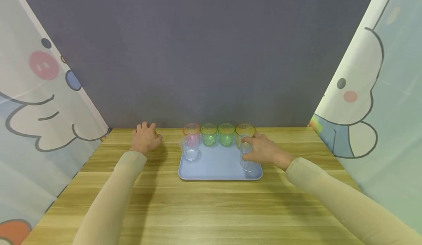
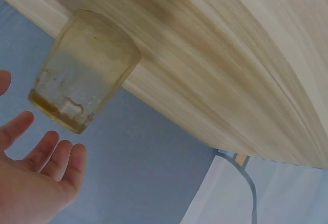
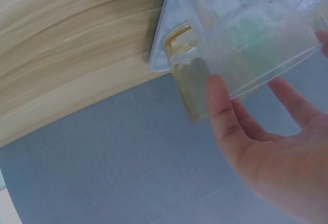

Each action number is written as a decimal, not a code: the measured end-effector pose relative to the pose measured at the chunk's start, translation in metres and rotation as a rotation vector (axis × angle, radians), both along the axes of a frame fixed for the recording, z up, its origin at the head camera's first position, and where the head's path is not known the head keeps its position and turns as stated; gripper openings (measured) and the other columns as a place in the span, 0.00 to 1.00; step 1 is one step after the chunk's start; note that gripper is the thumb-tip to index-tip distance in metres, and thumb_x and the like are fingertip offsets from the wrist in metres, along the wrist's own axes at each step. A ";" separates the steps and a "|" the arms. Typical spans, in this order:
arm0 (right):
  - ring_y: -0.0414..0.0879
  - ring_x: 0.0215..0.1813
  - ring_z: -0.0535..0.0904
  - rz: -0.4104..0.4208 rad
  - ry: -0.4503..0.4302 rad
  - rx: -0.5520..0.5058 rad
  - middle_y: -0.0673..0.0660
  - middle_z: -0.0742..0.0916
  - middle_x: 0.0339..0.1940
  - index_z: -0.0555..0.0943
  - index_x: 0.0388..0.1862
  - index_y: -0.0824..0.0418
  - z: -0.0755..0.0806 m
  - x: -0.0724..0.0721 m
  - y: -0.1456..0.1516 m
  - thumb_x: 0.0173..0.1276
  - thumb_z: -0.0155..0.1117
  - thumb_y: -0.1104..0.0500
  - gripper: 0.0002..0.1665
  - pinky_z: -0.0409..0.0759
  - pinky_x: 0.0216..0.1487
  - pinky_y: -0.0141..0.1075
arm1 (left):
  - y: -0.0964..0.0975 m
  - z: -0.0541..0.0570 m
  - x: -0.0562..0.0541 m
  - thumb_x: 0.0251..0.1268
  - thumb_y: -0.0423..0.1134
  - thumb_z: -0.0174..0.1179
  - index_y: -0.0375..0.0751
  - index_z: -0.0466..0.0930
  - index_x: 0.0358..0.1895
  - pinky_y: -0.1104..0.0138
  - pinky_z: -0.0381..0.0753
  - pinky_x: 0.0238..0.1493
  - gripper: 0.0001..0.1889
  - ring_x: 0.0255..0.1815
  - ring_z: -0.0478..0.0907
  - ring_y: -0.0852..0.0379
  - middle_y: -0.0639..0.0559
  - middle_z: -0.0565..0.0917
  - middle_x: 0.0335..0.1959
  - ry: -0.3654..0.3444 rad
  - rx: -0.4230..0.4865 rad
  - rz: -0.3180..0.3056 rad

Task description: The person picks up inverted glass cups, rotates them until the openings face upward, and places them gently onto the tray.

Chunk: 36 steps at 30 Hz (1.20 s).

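At the right end of a pale blue tray (image 1: 217, 164), my right hand (image 1: 263, 149) grips a clear cup (image 3: 256, 34) near its wide rim, thumb and fingers spread round it. Whether that cup's base touches the tray cannot be told. An amber cup (image 1: 245, 129) stands just behind it. My left hand (image 1: 146, 138) is by the table's back edge, left of the tray, fingers loosely bent. In the left wrist view, another amber cup (image 2: 84, 73) stands close to those fingers (image 2: 46, 147), its thick narrow end towards them; a small gap shows between. The hand hides this cup in the head view.
Along the tray's back are a pink cup (image 1: 192, 129) and two green cups (image 1: 209, 135). A clear mug (image 1: 190, 152) stands in front of the pink one. Behind the wooden table (image 1: 211, 212) rises a grey panel (image 1: 211, 54); printed curtains (image 1: 395, 120) hang at both sides.
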State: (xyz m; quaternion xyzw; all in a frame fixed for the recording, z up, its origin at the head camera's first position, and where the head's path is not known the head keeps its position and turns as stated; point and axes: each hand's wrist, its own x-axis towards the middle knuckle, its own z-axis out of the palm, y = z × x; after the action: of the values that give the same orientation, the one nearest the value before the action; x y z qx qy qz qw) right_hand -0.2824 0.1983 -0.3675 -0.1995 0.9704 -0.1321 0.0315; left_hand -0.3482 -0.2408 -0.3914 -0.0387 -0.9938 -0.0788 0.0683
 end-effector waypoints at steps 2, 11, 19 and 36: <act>0.59 0.52 0.74 0.004 0.000 -0.004 0.67 0.79 0.55 0.77 0.69 0.58 0.000 0.000 0.000 0.56 0.65 0.46 0.40 0.78 0.42 0.50 | -0.001 -0.002 -0.001 0.73 0.47 0.49 0.31 0.66 0.70 0.35 0.65 0.56 0.29 0.57 0.63 0.29 0.27 0.67 0.59 -0.009 0.008 0.006; 0.60 0.53 0.73 0.000 -0.002 0.005 0.66 0.78 0.55 0.76 0.70 0.58 0.001 -0.001 0.000 0.56 0.65 0.46 0.41 0.78 0.43 0.51 | -0.003 -0.006 -0.002 0.74 0.45 0.47 0.32 0.67 0.71 0.35 0.68 0.54 0.28 0.57 0.64 0.29 0.27 0.67 0.59 -0.020 0.014 0.002; 0.60 0.52 0.74 -0.011 -0.005 0.022 0.67 0.78 0.55 0.75 0.71 0.58 0.002 -0.003 -0.001 0.56 0.66 0.45 0.42 0.77 0.36 0.50 | -0.004 -0.007 -0.002 0.74 0.43 0.48 0.31 0.70 0.66 0.36 0.67 0.55 0.25 0.58 0.62 0.28 0.27 0.67 0.57 -0.013 0.030 0.010; 0.58 0.50 0.74 -0.018 -0.013 0.031 0.67 0.78 0.56 0.74 0.72 0.58 0.003 -0.006 -0.002 0.62 0.65 0.43 0.40 0.77 0.36 0.48 | -0.009 0.001 -0.001 0.74 0.40 0.45 0.33 0.69 0.65 0.44 0.70 0.45 0.22 0.49 0.63 0.32 0.28 0.68 0.53 -0.099 0.081 -0.020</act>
State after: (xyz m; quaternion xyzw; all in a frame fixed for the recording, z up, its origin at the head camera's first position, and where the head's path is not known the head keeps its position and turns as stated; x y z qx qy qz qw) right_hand -0.2881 0.1963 -0.3644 -0.1895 0.9739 -0.1185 0.0400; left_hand -0.3494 -0.2501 -0.3907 -0.0418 -0.9915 -0.1214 0.0198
